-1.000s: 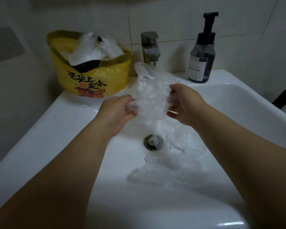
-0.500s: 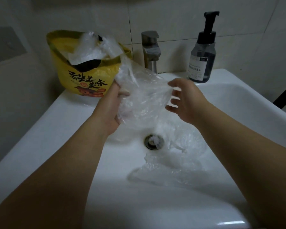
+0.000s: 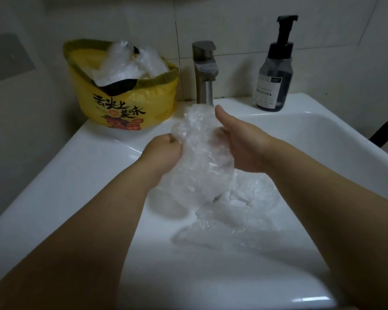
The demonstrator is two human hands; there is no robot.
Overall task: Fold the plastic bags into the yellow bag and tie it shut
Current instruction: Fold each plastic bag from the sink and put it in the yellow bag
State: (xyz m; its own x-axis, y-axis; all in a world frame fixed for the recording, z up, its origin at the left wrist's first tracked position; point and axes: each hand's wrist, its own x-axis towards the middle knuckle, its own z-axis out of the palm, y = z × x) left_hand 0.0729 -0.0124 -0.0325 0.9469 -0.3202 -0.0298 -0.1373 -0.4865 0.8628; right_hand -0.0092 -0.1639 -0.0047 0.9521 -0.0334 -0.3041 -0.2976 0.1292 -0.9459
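Fingers (image 3: 169, 139) of left hand (image 3: 164, 153) and right hand (image 3: 242, 146) clamped the clear bag (image 3: 202, 162); limp, light, slippery, likely best bunched whole.

one wide-angle camera, worn on the head, looks forward and down from close above the white sink (image 3: 94, 175), facing the tiled wall (image 3: 233, 30) behind it.

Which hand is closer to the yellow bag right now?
Left. The left hand grips the clear bag just in front of the yellow bag, to its right; the right hand holds the clear bag's far side, farther right, near the faucet.
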